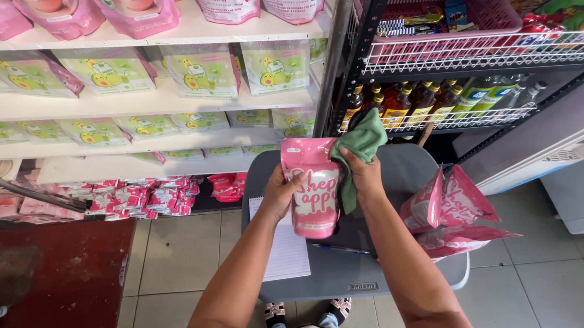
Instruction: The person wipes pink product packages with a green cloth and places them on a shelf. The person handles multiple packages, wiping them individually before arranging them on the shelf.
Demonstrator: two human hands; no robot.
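Pink and glossy, the pouch (316,191) is standing upright in the air over the grey worktop (402,171), held between both hands. The left hand (279,194) is gripping its left edge, fingers clamped on the pouch. The right hand (364,173) is pressing a green cloth (361,147) against the pouch's upper right corner, fingers closed on the cloth, the rest of which is hanging down along the pouch's right side. By the look of it, the wiping step is under way, with the cloth working at the top of the pouch. Going on would seem to call for a steady hold by the left hand while the cloth is drawn down over the front, and perhaps a turn of the pouch to reach its back. On the worktop, a lined notepad (283,244) is lying at the left with a pen (341,249) just beside it, and more pink pouches (455,212) are lying in a heap at the right edge. White shelves (145,101) with pale green packets are standing behind on the left, and a dark rack with bottles (423,101) is standing behind on the right.
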